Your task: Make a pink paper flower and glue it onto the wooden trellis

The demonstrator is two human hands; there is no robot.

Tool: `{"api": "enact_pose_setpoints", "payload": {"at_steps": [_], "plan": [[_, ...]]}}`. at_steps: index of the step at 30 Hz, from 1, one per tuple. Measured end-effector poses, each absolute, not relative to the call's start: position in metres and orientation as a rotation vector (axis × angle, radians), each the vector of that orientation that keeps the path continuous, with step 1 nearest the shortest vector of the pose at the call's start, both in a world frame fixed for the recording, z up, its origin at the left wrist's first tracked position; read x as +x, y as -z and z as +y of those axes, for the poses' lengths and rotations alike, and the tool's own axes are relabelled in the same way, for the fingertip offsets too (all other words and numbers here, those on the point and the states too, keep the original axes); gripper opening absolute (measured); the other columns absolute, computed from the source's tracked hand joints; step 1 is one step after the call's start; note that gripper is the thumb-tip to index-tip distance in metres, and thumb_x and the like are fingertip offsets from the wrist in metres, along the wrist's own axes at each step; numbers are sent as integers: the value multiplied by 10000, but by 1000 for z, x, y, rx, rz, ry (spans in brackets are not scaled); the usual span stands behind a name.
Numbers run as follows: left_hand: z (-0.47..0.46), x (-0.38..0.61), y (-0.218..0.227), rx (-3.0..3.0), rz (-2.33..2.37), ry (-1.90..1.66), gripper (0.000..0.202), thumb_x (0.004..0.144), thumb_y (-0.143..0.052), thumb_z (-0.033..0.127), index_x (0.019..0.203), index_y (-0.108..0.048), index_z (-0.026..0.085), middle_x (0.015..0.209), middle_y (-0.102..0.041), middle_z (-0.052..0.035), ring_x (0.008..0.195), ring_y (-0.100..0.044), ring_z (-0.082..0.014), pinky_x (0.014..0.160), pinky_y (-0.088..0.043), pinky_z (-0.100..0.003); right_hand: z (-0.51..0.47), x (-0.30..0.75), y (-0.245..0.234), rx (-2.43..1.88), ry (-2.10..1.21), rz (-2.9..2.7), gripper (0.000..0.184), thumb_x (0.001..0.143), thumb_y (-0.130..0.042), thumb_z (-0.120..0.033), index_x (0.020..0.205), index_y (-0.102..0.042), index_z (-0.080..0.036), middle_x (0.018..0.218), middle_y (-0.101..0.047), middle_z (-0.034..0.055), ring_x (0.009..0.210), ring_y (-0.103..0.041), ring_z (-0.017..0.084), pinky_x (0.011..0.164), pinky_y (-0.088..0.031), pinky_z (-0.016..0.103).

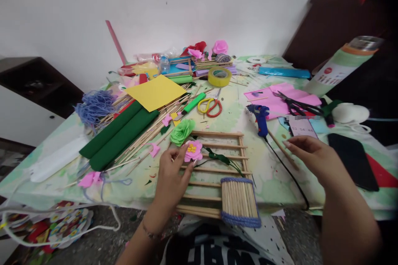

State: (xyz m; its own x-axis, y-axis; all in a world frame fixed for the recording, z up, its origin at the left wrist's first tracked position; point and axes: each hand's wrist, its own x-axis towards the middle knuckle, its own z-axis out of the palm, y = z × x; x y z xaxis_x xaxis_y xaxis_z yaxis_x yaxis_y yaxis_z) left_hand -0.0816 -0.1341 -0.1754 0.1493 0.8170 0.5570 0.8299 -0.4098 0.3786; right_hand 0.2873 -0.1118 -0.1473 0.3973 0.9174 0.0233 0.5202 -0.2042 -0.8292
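Note:
My left hand (174,169) pinches the edge of a pink paper flower (193,151) with a yellow centre, over a frame of wooden sticks (214,133). A green paper flower (182,131) lies by the frame's upper left corner. Dark green stems and leaves (219,157) cross the rungs. On the frame's lower right is a stick-built pocket (239,199) edged with blue cord. My right hand (307,155) hovers near a lit phone (303,127) and a thin stick (284,151), fingers slightly apart with nothing visible in them. A blue glue gun (259,118) lies left of it.
Scissors (209,107), yellow tape (219,76), green paper rolls (124,136), a yellow sheet (157,92) and blue yarn (95,107) lie across the table. Black scissors (300,104), a bottle (342,66) and a dark phone (353,160) stand or lie at right. The glue gun's cord (287,172) trails to the front edge.

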Motion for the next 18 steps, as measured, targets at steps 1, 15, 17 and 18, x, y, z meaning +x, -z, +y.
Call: {"api": "enact_pose_setpoints", "payload": {"at_steps": [1, 15, 17, 18], "plan": [[-136, -82, 173, -2370, -1699, 1163, 483, 855, -616, 204, 1329, -520, 189, 1009, -477, -77, 930, -503, -212, 839, -467, -360, -109, 286, 151, -1861, -641, -1252, 342, 644, -694, -524, 829, -667, -238, 720, -682, 49, 636, -614, 215, 547, -471, 328], [-136, -84, 170, -2344, -2656, 1473, 593, 757, -635, 402, 1256, -420, 167, 1007, -689, -85, 959, -643, -218, 903, -467, -379, -43, 262, 167, -1924, -534, -1727, 401, 714, -682, -509, 949, -671, -184, 862, -705, 90, 704, -626, 230, 596, -458, 309], [-132, -77, 167, -2315, -2735, 1461, 653, 740, -665, 447, 1274, -422, 162, 962, -704, -81, 952, -655, -229, 882, -478, -380, -35, 258, 168, -1964, -460, -1707, 385, 715, -666, -511, 900, -657, -173, 835, -685, 106, 695, -607, 243, 597, -428, 320], [-129, -75, 166, -2314, -2768, 1459, 669, 734, -674, 457, 1279, -425, 160, 938, -710, -78, 928, -663, -232, 852, -490, -377, -32, 256, 169, -1982, -428, -1692, 366, 724, -647, -506, 871, -648, -171, 815, -674, 110, 687, -596, 248, 595, -411, 324]]}}
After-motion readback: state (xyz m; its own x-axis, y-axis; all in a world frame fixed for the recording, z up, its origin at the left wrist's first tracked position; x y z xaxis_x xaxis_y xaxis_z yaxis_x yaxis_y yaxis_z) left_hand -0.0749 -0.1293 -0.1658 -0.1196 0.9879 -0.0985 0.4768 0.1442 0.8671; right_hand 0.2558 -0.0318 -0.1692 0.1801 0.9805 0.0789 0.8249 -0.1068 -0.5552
